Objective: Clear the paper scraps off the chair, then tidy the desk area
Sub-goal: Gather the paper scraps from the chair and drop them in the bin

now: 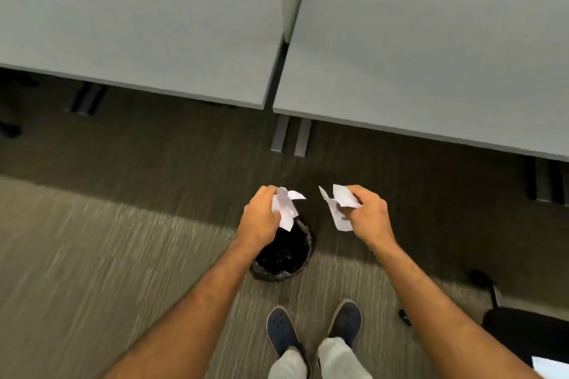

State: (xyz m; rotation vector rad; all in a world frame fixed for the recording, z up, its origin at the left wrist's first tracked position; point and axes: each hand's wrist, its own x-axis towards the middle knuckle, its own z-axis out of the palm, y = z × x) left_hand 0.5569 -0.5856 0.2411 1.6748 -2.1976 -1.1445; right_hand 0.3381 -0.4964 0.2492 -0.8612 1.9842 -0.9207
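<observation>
No legible txt, labels or nos. anywhere.

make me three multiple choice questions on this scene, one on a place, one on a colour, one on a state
1. Where is the bin?
A. on the floor under the left hand
B. on the desk
C. on the chair

2. What colour are the shoes?
A. white
B. dark blue
C. red

3. What is the right hand doing?
A. hanging open
B. resting on the desk
C. gripping paper scraps

Answers: 1 A, the black-lined bin stands on the carpet below that hand. 2 B, both shoes look navy. 3 C, its fingers are closed on white scraps; the left hand holds its own scraps.
</observation>
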